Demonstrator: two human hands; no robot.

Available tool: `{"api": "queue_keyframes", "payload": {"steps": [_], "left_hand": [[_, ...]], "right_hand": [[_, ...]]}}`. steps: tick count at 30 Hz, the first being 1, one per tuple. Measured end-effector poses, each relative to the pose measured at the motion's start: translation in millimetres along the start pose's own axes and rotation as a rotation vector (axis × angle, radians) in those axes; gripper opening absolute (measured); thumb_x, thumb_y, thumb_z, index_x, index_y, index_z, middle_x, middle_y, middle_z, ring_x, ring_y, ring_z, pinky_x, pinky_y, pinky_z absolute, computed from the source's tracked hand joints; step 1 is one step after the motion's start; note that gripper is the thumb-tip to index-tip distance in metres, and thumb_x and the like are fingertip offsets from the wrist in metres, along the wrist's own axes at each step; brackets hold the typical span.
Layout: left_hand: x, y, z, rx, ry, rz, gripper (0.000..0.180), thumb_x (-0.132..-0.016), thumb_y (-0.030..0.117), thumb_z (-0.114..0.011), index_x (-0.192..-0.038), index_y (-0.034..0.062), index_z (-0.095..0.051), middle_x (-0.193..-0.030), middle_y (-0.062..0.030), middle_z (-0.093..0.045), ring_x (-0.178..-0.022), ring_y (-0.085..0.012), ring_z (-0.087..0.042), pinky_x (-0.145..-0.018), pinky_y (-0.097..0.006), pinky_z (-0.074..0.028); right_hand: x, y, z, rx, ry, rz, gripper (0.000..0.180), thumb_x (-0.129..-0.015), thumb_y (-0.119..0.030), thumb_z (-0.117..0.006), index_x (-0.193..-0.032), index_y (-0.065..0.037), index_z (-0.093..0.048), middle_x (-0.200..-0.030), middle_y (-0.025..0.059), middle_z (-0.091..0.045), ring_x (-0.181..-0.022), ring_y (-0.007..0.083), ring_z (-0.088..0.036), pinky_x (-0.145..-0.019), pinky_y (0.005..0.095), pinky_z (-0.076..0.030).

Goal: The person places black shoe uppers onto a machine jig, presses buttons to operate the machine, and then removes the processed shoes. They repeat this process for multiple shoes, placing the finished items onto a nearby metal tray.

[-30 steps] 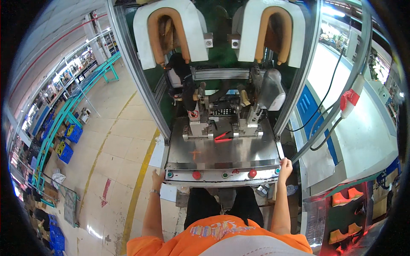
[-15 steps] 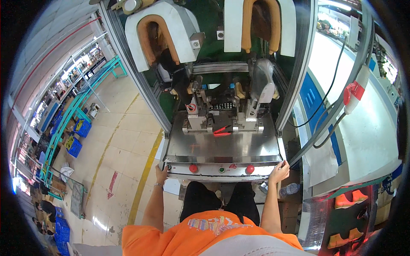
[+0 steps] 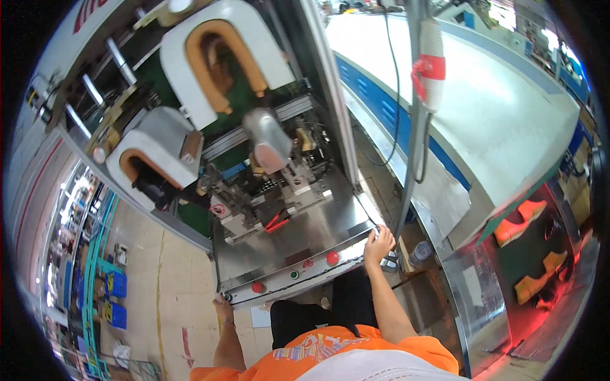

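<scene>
My left hand (image 3: 223, 308) is at the left end of the machine's front panel (image 3: 305, 277), its thumb by a corner button and its fingers curled round the edge. My right hand (image 3: 379, 246) grips the panel's right end with bent fingers; what lies under them is hidden. On the metal table (image 3: 311, 228) stand two shoe-last holders. The left white clamp (image 3: 159, 140) with a tan pad sits low around a black shoe upper (image 3: 152, 190). A second white clamp (image 3: 225, 41) hangs higher, above the bare grey last (image 3: 268, 141).
Red-handled pliers (image 3: 277, 221) lie on the metal table. Two red buttons (image 3: 332, 258) and a green one stud the panel. At right are a white machine (image 3: 489, 120), a pole with a red-and-white connector (image 3: 429, 73), and a red-lit rack with orange shoes (image 3: 518, 223).
The view has swung to the right, tilting the machine in the picture. The left clamp has come down over its last and the black upper. Both hands stay at the panel's ends.
</scene>
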State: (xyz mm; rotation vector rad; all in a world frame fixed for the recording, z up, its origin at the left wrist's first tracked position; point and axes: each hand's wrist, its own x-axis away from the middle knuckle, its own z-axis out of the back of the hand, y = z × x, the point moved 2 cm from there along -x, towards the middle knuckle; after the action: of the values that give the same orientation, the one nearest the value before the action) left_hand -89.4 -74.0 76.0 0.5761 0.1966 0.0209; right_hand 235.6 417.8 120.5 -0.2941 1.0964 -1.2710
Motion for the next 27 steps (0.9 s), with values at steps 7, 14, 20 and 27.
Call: {"api": "queue_keyframes", "payload": {"steps": [7,14,20,27], "left_hand": [[0,-9,14,0.008,0.059,0.004,0.044,-0.091,0.039,-0.038,-0.108,-0.0011,-0.044,-0.092,-0.0307,-0.058,-0.085,-0.0471,-0.055,-0.069,-0.05,-0.042],[-5,-9,-1,0.021,0.049,0.074,0.045,-0.091,0.038,-0.038,-0.113,-0.0013,-0.045,-0.099,-0.029,-0.057,-0.092,-0.0426,-0.055,-0.075,-0.046,-0.043],[-13,-15,9,-0.657,-0.119,-0.343,0.039,-0.09,0.026,-0.039,-0.117,-0.0019,-0.043,-0.114,-0.0224,-0.049,-0.103,-0.0363,-0.051,-0.082,-0.042,-0.043],[-7,11,-8,-0.354,0.083,-0.16,0.034,-0.09,0.019,-0.039,-0.117,-0.0021,-0.043,-0.116,-0.0214,-0.048,-0.106,-0.0353,-0.049,-0.085,-0.041,-0.042]], "right_hand": [[4,-6,2,0.012,0.016,0.017,0.02,-0.079,-0.019,-0.054,-0.096,-0.009,-0.056,-0.099,0.0033,-0.057,-0.095,0.0207,-0.05,-0.087,0.0347,-0.032],[-1,-1,3,-0.056,0.032,-0.004,0.022,-0.076,-0.015,-0.058,-0.097,-0.008,-0.055,-0.1,0.006,-0.056,-0.099,0.0225,-0.049,-0.089,0.0374,-0.03],[9,-2,-5,-0.092,0.056,-0.017,0.023,-0.073,-0.015,-0.058,-0.095,-0.01,-0.055,-0.097,0.0068,-0.055,-0.096,0.0246,-0.049,-0.085,0.0401,-0.033],[-3,-4,13,-0.096,0.039,-0.047,0.02,-0.072,-0.012,-0.058,-0.092,-0.011,-0.055,-0.096,0.0045,-0.054,-0.096,0.0218,-0.048,-0.085,0.0368,-0.032]]}}
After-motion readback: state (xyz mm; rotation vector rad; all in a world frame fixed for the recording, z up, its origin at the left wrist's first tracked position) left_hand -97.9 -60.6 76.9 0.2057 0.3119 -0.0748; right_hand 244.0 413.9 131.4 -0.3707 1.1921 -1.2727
